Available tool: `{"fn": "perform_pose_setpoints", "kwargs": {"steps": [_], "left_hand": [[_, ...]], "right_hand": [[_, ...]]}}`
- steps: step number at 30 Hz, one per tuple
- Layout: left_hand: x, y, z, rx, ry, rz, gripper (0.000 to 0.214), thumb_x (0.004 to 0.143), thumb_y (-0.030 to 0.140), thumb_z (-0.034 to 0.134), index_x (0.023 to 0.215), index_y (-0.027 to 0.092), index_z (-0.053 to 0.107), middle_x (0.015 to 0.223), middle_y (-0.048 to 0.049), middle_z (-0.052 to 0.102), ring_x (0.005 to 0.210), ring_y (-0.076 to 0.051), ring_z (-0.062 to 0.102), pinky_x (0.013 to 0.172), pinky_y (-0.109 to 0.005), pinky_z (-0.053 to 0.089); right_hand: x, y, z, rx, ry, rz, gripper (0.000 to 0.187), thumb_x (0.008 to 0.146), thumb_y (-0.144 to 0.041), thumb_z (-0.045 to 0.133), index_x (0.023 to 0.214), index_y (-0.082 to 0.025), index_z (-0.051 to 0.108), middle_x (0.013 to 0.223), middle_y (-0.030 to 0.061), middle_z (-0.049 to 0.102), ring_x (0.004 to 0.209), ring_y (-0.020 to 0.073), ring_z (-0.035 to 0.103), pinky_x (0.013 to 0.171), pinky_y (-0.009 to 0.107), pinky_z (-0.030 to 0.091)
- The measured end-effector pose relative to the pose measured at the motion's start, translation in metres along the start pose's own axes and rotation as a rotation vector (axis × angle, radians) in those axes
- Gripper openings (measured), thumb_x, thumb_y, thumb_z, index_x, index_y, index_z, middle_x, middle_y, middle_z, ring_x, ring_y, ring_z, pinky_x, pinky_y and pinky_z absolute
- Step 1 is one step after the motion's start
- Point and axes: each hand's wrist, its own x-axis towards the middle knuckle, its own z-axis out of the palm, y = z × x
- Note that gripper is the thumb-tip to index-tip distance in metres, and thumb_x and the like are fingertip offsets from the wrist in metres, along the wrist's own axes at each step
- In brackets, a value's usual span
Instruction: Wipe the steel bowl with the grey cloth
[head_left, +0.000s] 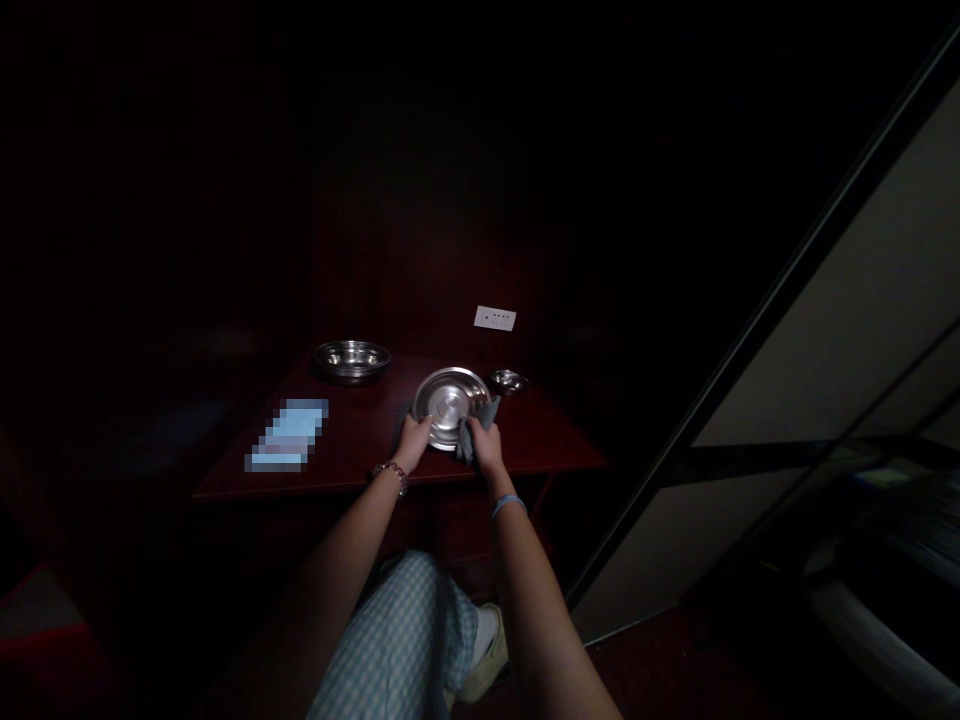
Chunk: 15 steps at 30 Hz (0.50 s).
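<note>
A round, shiny steel plate with a raised rim is tilted towards me above the front part of the dark red table. My left hand grips its lower left edge, thumb on the inner face. On the right side, my right hand holds a grey cloth against the plate's rim, its fingers closed round both. The fingers behind the plate are hidden. Just beyond the plate on the right sits a small steel bowl.
Wide steel bowls, seemingly stacked, stand at the table's back left. A blurred-out light blue rectangle lies at the left front. A white socket panel is on the back wall. To the right runs a pale sliding panel with a dark frame.
</note>
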Motion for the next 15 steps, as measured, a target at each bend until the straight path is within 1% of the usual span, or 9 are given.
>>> {"fn": "perform_pose_setpoints", "kwargs": {"steps": [4,11,15], "left_hand": [[-0.0050,0.0064,0.0008,0.000,0.008,-0.016,0.016,0.077,0.005,0.068,0.090,0.014,0.070,0.094,-0.0105,0.078,0.110,-0.026,0.072,0.112,-0.046,0.048],[-0.0075,0.0099,0.0003,-0.019,-0.017,-0.007,0.017,0.073,0.005,0.072,0.087,0.015,0.070,0.092,-0.0102,0.078,0.113,-0.028,0.072,0.112,-0.047,0.047],[-0.0107,0.0121,0.0017,-0.002,-0.005,0.000,0.016,0.073,0.005,0.069,0.087,0.014,0.070,0.093,-0.0112,0.078,0.113,-0.028,0.072,0.113,-0.047,0.048]], "right_hand": [[-0.0005,-0.0018,0.0001,0.017,0.003,0.016,0.028,0.079,-0.036,0.063,0.088,-0.013,0.076,0.092,0.0130,0.081,0.096,0.0274,0.076,0.079,0.028,0.056],[0.0006,0.0003,0.0003,0.019,0.016,0.023,0.025,0.079,-0.037,0.066,0.084,-0.014,0.075,0.089,0.0127,0.081,0.095,0.0284,0.077,0.077,0.028,0.056],[0.0018,0.0021,0.0001,0.014,0.009,0.012,0.026,0.080,-0.037,0.065,0.084,-0.014,0.076,0.089,0.0120,0.080,0.095,0.0274,0.076,0.076,0.027,0.056]]}}
